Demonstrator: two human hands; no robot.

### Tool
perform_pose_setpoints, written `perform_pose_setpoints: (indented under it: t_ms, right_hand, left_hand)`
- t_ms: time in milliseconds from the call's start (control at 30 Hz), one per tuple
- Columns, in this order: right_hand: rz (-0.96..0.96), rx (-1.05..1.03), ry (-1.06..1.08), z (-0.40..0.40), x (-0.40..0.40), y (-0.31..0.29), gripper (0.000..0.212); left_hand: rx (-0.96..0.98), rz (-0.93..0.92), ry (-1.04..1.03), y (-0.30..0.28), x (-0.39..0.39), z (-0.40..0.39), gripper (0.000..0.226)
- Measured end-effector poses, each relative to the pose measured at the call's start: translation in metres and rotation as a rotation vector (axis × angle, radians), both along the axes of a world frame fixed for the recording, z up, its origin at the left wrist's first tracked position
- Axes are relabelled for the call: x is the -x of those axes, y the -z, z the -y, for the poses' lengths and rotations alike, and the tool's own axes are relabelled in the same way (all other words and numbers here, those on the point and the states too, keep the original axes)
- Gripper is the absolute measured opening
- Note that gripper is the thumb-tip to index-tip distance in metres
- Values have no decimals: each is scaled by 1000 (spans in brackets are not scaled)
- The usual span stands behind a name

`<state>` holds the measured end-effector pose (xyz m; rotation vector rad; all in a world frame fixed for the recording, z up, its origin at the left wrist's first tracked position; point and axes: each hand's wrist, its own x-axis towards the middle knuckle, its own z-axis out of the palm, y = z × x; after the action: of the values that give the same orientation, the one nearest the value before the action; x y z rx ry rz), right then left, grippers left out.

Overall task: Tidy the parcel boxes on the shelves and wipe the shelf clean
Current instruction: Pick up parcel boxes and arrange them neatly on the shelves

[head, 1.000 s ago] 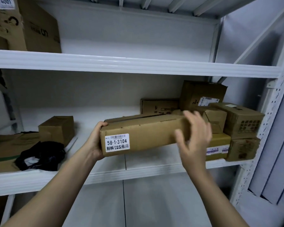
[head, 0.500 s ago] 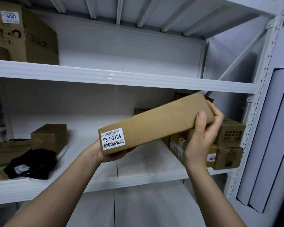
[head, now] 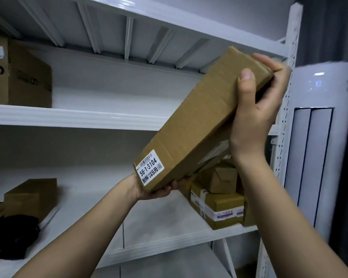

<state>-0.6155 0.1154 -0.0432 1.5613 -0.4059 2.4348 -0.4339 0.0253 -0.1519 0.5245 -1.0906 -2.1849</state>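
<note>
Left hand: cups lower end of long brown cardboard parcel box, fingers curled under it
Right hand: clamped round upper end, thumb on front face
Box: held in air before white metal shelving, tilted, top toward 1 o'clock, white label reading 58-1-3104 at low end
Middle shelf, 5 o'clock of box: stack of small taped brown cartons
Same shelf, 8 o'clock: small brown carton, black crumpled bag just beside
Upper shelf, 10 o'clock: large brown carton

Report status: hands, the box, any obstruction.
Left hand cups long box low end; right hand grips top end. Box tilted steeply. Stacked parcels sit below.
</note>
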Motion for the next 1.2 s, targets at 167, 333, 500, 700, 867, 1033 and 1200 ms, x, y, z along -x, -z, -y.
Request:
perform_pose_setpoints:
  t_ms: [167, 333, 500, 700, 867, 1033, 1200]
  right_hand:
    - [-29, 97, -61, -5, 20, -41, 32]
    - [3, 31, -236, -5, 28, -58, 70]
    - [33, -226, -416, 15, 31, -44, 61]
    - [0, -385, -410, 46, 36, -36, 99]
    - [-47, -378, -401, 77, 44, -43, 80]
    - [-79, -433, -428, 116, 74, -58, 59]
    - [-141, -430, -428, 165, 120, -68, 53]
  left_hand:
    - [35, -45, -107, -36, 36, -9, 45]
    - [245, -166, -191, -69, 63, -4, 61]
    - [330, -137, -373, -101, 80, -11, 32]
    - [481, 109, -551, -133, 83, 24, 24]
    - [663, 242, -666, -152, 100, 47, 28]
    - [802, 408, -618, -161, 134, 65, 33]
    - [938, 695, -640, -167, 176, 105, 71]
